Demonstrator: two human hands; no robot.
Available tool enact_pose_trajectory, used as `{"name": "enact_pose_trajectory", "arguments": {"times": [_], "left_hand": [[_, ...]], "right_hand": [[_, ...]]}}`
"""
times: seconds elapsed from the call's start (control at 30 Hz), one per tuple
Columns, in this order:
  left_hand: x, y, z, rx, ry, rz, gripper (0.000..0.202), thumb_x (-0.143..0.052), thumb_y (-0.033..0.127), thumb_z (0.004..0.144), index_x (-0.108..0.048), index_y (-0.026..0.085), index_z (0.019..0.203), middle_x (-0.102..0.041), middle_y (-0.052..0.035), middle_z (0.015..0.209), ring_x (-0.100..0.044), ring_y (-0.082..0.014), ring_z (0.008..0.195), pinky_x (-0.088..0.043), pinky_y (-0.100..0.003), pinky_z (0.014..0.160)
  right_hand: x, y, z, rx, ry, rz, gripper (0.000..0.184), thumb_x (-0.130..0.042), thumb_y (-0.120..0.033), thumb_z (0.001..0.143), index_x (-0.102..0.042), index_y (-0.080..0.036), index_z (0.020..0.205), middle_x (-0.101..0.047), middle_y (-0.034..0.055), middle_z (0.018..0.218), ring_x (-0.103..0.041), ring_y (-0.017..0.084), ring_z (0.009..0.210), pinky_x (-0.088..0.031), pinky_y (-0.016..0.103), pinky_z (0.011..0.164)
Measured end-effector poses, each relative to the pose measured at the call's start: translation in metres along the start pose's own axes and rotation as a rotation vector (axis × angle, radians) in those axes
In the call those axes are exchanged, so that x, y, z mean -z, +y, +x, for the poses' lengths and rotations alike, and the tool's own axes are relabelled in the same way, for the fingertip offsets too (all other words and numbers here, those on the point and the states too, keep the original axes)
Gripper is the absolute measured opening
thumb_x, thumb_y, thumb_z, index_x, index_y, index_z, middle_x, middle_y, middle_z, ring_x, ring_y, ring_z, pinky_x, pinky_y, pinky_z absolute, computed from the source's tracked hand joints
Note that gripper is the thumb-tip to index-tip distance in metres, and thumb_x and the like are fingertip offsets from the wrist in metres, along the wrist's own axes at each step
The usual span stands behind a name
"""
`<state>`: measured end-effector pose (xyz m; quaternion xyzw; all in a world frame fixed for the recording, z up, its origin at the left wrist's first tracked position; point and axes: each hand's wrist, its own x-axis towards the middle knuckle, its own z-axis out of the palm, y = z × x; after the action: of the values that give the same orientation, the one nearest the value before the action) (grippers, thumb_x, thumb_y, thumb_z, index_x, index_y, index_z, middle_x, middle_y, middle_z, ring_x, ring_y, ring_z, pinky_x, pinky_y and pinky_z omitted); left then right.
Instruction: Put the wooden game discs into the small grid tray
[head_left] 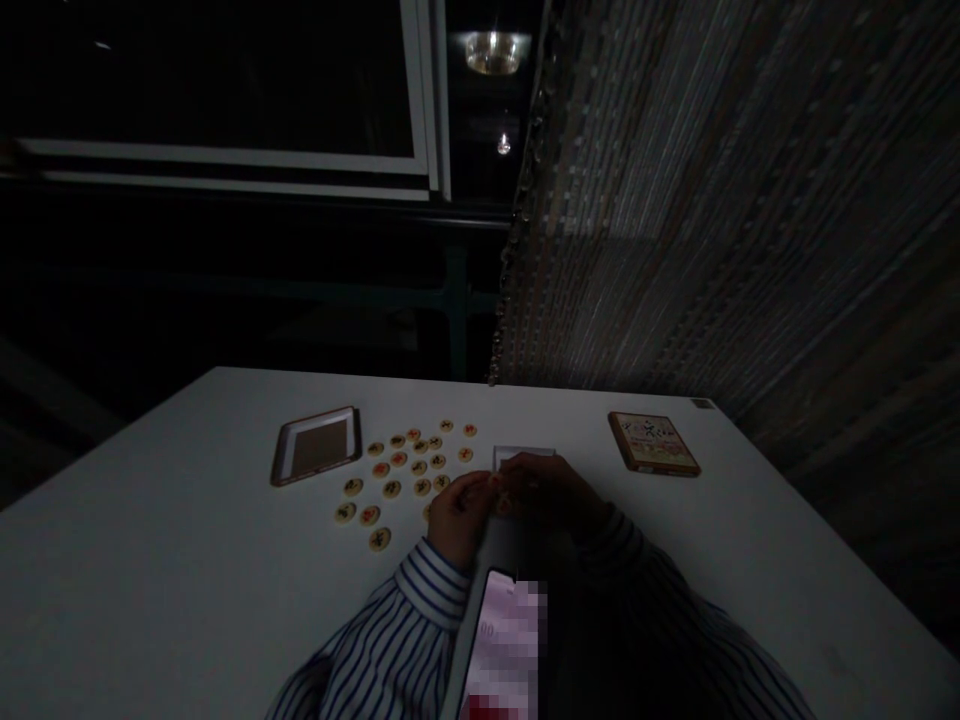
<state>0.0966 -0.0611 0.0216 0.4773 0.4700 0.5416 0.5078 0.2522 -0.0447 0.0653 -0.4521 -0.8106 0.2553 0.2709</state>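
My left hand is closed, its thumb and fingers pinching a round Chinese chess piece with a red mark. Just to the right, my right hand curls in deep shadow over a pale shallow tray; what its fingers hold is hidden. Another red-marked chess piece shows between the hands, and I cannot tell whether it is held or lying in the tray. Several loose pieces with black or red characters, such as one chess piece, lie spread left of my left hand.
An open box half lies at the left back of the white table. A flat printed box sits at the right. A lit phone is near me, below my hands. A bead-like curtain hangs behind the table.
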Motion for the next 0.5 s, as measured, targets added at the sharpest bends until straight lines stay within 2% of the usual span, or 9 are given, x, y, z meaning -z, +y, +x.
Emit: {"name": "enact_pose_trajectory", "arguments": {"times": [0.23,0.37,0.5], "left_hand": [[0.0040,0.0008,-0.0001,-0.065,-0.012,0.149,0.025,-0.062,0.032,0.067,-0.067,0.016,0.085,-0.070,-0.0054,0.086,-0.064,-0.0182,0.082,-0.052,-0.030,0.076],[0.0036,0.0008,0.0000,-0.108,-0.016,0.185,0.022,-0.061,0.029,0.068,-0.068,0.018,0.085,-0.070,-0.0047,0.085,-0.064,-0.0183,0.082,-0.053,-0.030,0.075],[0.0013,0.0048,-0.0011,-0.113,0.029,0.187,0.018,-0.061,0.027,0.067,-0.069,0.019,0.081,-0.070,-0.0034,0.081,-0.065,-0.0175,0.077,-0.054,-0.029,0.071]], "right_hand": [[-0.0040,0.0028,0.0008,-0.025,0.024,-0.011,0.019,-0.054,-0.032,0.076,-0.059,-0.017,0.087,-0.068,0.0029,0.078,-0.063,0.013,0.072,-0.047,0.022,0.061],[-0.0045,0.0018,0.0006,0.018,0.016,-0.027,0.017,-0.051,-0.030,0.079,-0.058,-0.017,0.087,-0.068,0.0026,0.077,-0.063,0.012,0.070,-0.046,0.021,0.061],[-0.0038,-0.0008,-0.0003,0.004,0.033,-0.070,0.017,-0.052,-0.031,0.079,-0.058,-0.017,0.086,-0.068,0.0023,0.075,-0.062,0.012,0.067,-0.045,0.021,0.059]]}}
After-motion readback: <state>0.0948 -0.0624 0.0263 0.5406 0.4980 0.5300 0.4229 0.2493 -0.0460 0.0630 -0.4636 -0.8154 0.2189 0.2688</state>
